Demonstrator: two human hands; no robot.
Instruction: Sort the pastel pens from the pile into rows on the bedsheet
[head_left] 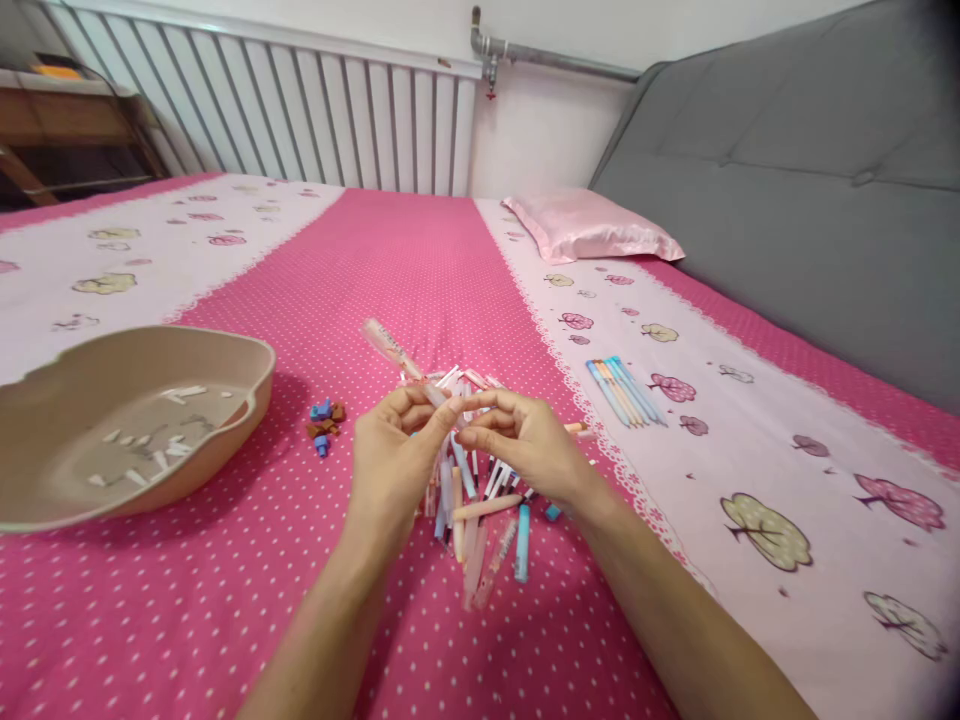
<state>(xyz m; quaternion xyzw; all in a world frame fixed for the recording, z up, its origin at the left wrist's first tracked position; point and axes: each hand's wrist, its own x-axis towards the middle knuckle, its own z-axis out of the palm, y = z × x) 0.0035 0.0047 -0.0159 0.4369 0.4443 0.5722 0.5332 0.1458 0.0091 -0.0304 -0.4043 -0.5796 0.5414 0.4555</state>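
Observation:
My left hand (395, 450) pinches a translucent pink pen (390, 348) that sticks up and away to the left. My right hand (517, 440) meets it at the pen's near end, fingertips pinched there on something I cannot make out. Both hands hover over a loose pile of pens (480, 510) in pink, white and light blue on the pink dotted bedsheet (420, 260).
A beige tray (45, 490) with small white bits in it sits at the left. Small blue and brown pieces (325, 420) lie beside it. A neat row of blue pens (624, 390) lies to the right. A pink pillow (592, 228) and grey headboard (787, 200) stand behind.

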